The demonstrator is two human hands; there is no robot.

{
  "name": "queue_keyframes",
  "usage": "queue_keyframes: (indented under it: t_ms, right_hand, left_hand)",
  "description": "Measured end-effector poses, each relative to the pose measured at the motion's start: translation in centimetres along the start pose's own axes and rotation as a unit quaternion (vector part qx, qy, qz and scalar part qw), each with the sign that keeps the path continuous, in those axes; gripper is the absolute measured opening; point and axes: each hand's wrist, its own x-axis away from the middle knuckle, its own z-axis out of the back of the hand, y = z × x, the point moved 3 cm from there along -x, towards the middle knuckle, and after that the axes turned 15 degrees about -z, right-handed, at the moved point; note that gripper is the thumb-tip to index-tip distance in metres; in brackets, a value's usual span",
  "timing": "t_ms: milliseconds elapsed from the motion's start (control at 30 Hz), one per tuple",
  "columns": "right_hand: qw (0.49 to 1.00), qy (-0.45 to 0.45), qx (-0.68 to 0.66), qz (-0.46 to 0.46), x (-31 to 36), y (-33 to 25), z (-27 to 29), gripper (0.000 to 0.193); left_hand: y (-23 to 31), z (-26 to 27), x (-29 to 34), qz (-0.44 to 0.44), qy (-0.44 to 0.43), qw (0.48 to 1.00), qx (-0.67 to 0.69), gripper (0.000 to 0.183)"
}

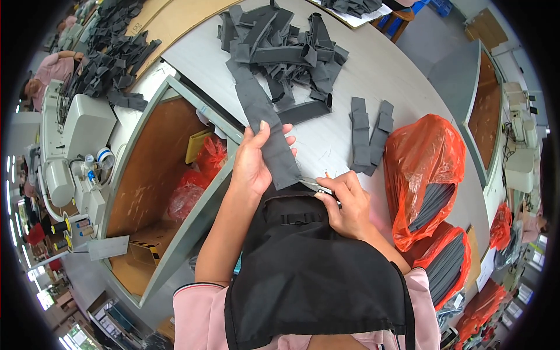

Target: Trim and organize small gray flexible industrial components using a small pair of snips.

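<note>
The grey cloth strip (280, 160) runs slantwise over my left palm, its far end up by the loose pile of strips (286, 55) on the table (385, 76), its near end by my black apron (318, 280). My left fingers (290, 140) are clamped on it, thumb on the upper face, fingertips peeping past the right edge. My right fingers (343, 185) are closed around small scissors (312, 185), whose tips sit at the strip's near right corner; whether they touch, I can't tell. I judge the cloth light and not fragile, soft enough to sag yet with some body, and hardly slippery. A flat pinch close to the near end should steady that corner best; held farther up, it would likely flop.
</note>
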Motion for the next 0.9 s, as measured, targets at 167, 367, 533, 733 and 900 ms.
queue_keyframes:
  t_ms: [167,367,533,733,900]
  right_hand:
    - [0.997,-0.073,0.023,-0.034,-0.5,-0.2,-0.3,0.023]
    - [0.99,-0.129,-0.001,-0.049,-1.1,-0.7,-0.2,0.024]
    - [0.989,-0.15,-0.014,-0.012,-1.6,-1.3,-0.7,0.025]
    - [0.992,-0.114,0.014,0.053,-1.6,-1.5,-0.9,0.025]
    - [0.976,-0.17,-0.124,-0.052,-1.0,-0.3,1.3,0.031]
  left_hand:
    - [0.1,-0.4,0.0,-0.007,-0.004,1.0,-0.004,0.03]
    - [0.1,-0.3,0.1,-0.001,0.005,1.0,-0.001,0.03]
    - [0.2,-0.9,0.3,0.008,-0.013,1.0,-0.007,0.031]
    - [0.2,-0.9,0.3,0.013,-0.019,1.0,0.001,0.031]
    - [0.2,-1.1,0.3,0.006,-0.043,0.999,0.011,0.033]
